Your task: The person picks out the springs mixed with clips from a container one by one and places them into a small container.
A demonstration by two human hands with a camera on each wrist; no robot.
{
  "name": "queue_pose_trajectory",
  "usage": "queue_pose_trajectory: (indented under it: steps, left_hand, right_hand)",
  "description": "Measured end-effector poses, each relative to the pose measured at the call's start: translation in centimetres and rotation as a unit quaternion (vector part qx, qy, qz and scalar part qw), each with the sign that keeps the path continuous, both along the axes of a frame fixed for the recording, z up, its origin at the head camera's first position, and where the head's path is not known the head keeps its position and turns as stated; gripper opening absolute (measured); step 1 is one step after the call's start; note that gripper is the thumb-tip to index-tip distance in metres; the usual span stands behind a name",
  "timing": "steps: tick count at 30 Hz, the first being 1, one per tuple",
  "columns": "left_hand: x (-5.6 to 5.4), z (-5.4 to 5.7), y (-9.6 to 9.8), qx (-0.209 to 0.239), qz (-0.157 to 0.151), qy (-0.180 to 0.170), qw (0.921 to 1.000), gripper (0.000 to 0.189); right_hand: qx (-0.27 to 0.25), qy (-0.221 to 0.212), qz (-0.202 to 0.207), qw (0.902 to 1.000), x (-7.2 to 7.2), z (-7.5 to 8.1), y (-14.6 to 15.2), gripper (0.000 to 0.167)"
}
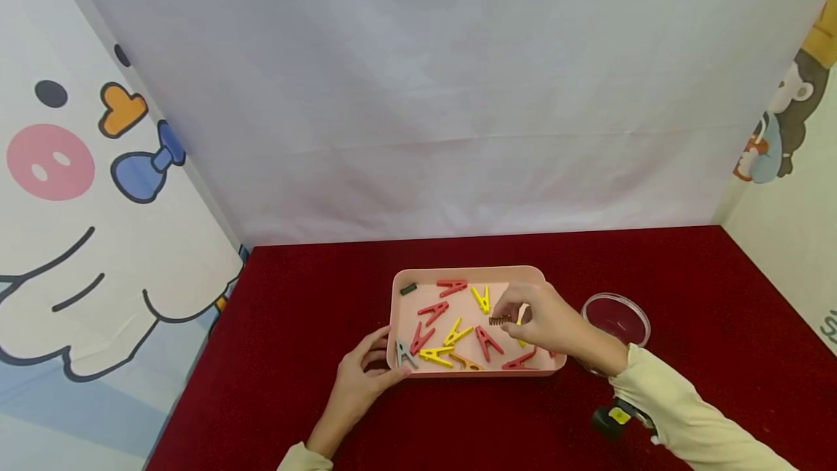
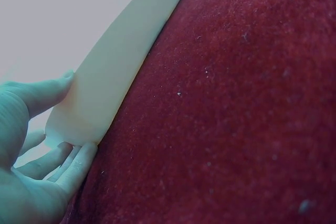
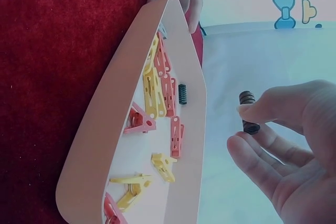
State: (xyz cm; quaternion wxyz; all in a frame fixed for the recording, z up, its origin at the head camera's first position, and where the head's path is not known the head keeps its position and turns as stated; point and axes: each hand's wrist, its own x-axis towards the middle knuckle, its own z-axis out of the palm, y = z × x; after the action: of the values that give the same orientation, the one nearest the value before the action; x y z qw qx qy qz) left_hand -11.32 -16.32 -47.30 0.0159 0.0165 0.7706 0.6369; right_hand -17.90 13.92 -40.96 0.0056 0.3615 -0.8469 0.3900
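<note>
My right hand is raised over the right half of a pink tray. Thumb and fingertips pinch a dark coil spring, which sticks out at both ends of the grip. At the tray's near left corner, my left hand holds on, thumb on the front wall and fingers round the side. Inside lie several plastic clips: red ones such as this red clip, yellow ones such as this yellow clip, an orange clip and a grey clip. A second spring rests in the far left corner.
Right of the tray stands a clear round dish, partly hidden by my right forearm. Everything rests on a dark red cloth. A white curtain hangs behind, with cartoon-printed panels on both sides.
</note>
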Motion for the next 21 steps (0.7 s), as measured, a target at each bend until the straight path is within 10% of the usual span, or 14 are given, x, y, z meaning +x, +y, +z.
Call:
queue_pose_trajectory:
  steps: [21]
  left_hand:
    - [0.3, 0.1, 0.2, -0.034, 0.0, 0.006, 0.9994, 0.068]
  right_hand:
    - [0.005, 0.019, -0.016, 0.9997, 1.0, 1.0, 1.3, 0.021]
